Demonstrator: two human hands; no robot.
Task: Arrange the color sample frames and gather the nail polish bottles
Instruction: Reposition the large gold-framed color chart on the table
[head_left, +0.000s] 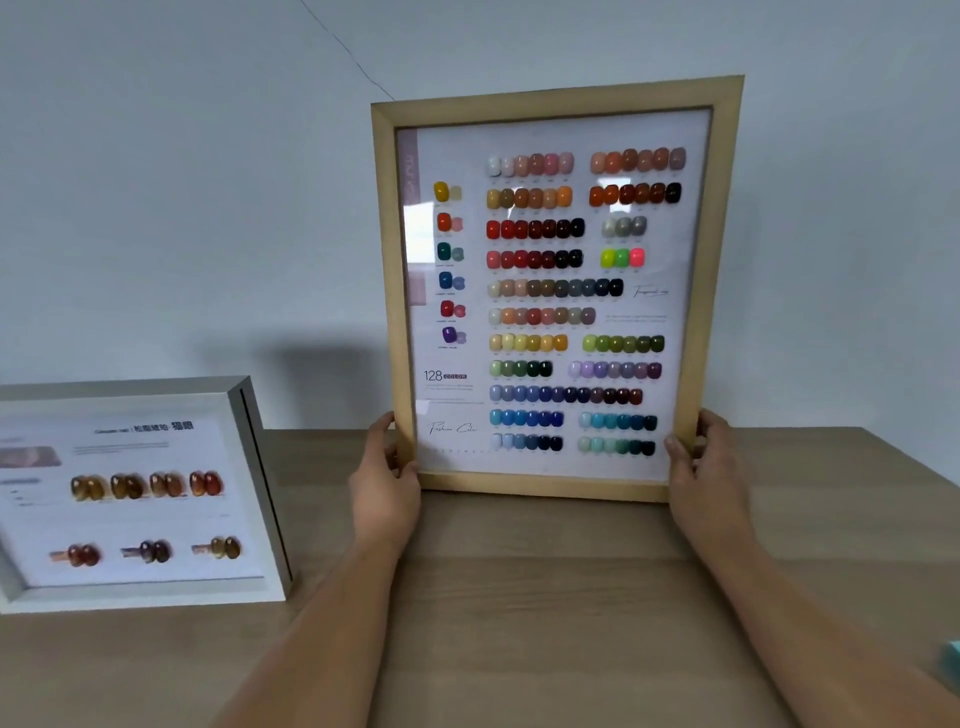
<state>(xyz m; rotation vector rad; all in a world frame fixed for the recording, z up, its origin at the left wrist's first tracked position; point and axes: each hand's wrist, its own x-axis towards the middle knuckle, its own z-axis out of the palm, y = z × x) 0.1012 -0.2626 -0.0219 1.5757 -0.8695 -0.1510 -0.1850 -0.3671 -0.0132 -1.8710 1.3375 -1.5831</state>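
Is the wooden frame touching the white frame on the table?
Apart. The head view shows the wooden frame held upright by both hands, with a bare strip of table and wall between it and the white frame at left.

We see the big frame (556, 98) upright at table (519, 597) centre, far side, approx. against the wall (182, 182). Smaller frame (140, 493) sits far left, well apart. Left hand (384, 483) and right hand (706, 478) flank its lower corners. Some object (953, 662), possibly a box, at near right edge.
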